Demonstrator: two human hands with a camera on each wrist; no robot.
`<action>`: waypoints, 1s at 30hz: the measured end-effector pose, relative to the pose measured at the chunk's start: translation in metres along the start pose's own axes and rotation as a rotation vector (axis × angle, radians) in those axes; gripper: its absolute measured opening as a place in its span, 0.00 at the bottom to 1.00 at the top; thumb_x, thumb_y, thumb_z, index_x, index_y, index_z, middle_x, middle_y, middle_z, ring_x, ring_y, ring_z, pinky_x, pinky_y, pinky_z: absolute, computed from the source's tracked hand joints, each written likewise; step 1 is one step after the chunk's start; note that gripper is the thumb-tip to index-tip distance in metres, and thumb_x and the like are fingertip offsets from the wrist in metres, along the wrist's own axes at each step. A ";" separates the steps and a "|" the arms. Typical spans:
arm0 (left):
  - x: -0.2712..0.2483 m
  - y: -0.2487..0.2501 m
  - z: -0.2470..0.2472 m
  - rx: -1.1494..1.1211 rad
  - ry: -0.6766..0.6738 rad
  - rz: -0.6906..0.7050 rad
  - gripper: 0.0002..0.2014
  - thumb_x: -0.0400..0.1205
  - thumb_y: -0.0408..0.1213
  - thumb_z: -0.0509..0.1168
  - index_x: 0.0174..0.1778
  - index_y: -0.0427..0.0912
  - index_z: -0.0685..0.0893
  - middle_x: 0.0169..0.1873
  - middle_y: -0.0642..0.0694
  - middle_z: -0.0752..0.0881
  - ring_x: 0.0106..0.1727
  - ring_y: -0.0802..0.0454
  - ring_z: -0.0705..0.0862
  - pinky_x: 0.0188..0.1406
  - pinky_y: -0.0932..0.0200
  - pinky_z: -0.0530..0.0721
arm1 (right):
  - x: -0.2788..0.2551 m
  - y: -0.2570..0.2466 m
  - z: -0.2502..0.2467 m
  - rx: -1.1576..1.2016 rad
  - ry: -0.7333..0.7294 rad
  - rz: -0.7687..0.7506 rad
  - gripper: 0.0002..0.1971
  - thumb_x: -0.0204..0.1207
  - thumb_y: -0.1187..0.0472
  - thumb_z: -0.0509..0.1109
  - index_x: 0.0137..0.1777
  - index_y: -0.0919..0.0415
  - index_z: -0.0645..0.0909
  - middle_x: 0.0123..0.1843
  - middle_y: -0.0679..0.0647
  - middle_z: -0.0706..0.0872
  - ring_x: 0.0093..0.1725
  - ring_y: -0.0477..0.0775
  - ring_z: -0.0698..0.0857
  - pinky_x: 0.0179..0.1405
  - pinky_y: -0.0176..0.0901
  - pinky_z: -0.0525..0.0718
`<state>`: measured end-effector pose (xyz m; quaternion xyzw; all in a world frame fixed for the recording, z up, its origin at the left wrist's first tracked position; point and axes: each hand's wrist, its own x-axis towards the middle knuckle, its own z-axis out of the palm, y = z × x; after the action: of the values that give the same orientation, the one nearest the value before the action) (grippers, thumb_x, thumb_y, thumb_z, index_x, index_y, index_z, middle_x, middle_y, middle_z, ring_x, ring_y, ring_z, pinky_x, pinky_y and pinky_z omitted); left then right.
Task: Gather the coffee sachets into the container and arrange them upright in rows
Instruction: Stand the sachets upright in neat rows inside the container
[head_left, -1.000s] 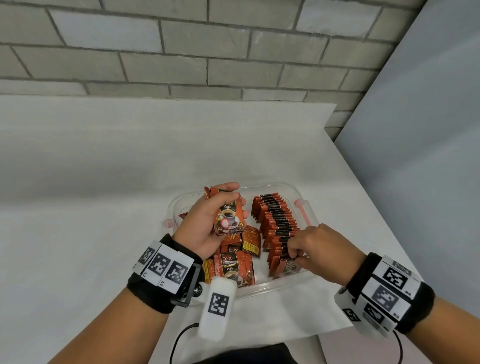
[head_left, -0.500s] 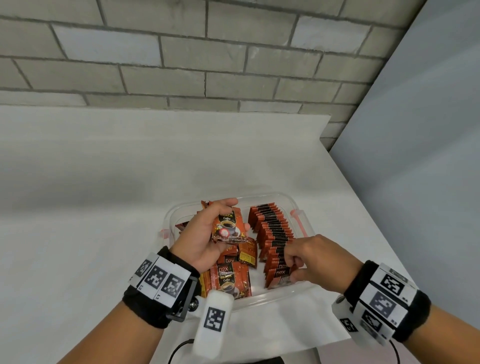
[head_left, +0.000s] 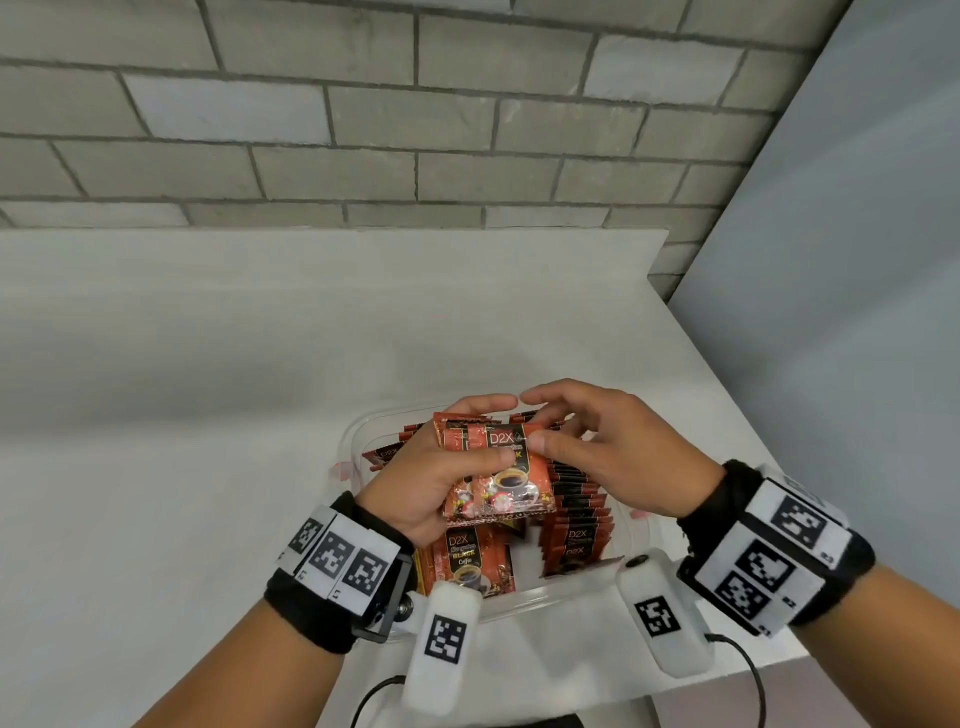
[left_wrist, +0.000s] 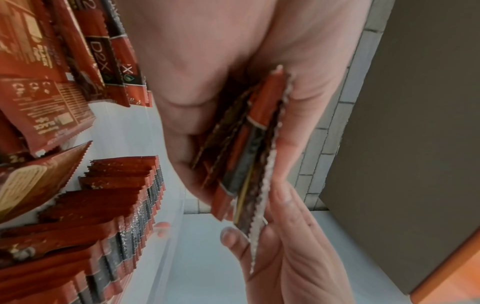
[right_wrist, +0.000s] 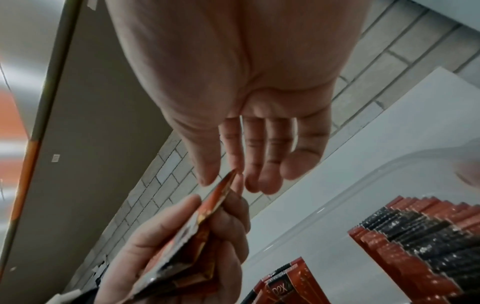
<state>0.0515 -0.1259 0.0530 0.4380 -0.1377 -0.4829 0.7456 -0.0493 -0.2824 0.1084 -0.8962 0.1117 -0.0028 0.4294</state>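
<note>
Near the tabletop's (head_left: 208, 389) right front corner, the container (head_left: 550, 597) holds loose, flat sachets (head_left: 470, 564) on its left. Above, the left hand (head_left: 431, 483) grips a small stack (head_left: 498, 478); the right hand (head_left: 608, 441) reaches its relaxed fingers to it. One upright row (head_left: 579, 512) stands right; more rows remain, I judge.

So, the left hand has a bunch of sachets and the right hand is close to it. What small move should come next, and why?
Probably the right hand should pinch the front sachet off the bunch held by the left hand. Its fingers are open at the bunch's top edge, holding nothing, and the upright row in the container lies just below.
</note>
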 end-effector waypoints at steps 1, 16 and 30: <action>-0.001 -0.001 0.000 0.004 -0.001 0.009 0.26 0.67 0.21 0.70 0.62 0.42 0.82 0.50 0.30 0.86 0.47 0.37 0.87 0.48 0.44 0.87 | 0.002 -0.001 0.001 0.006 -0.012 -0.006 0.17 0.76 0.55 0.72 0.63 0.43 0.78 0.49 0.42 0.86 0.43 0.40 0.84 0.47 0.29 0.81; -0.004 0.006 -0.010 -0.111 0.181 0.045 0.18 0.70 0.37 0.69 0.57 0.42 0.84 0.38 0.41 0.87 0.34 0.47 0.87 0.40 0.54 0.86 | -0.030 0.050 -0.012 -0.156 -0.160 0.102 0.10 0.79 0.64 0.68 0.49 0.44 0.82 0.38 0.44 0.85 0.37 0.39 0.83 0.38 0.30 0.79; -0.005 0.005 -0.007 -0.092 0.166 0.042 0.17 0.70 0.35 0.69 0.55 0.43 0.85 0.37 0.40 0.87 0.34 0.46 0.87 0.38 0.55 0.86 | -0.041 0.057 0.014 -0.676 -0.247 -0.023 0.10 0.81 0.54 0.65 0.57 0.46 0.86 0.54 0.43 0.81 0.54 0.44 0.77 0.59 0.41 0.71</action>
<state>0.0563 -0.1172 0.0538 0.4389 -0.0621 -0.4350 0.7838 -0.0988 -0.2984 0.0594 -0.9823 0.0433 0.1377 0.1192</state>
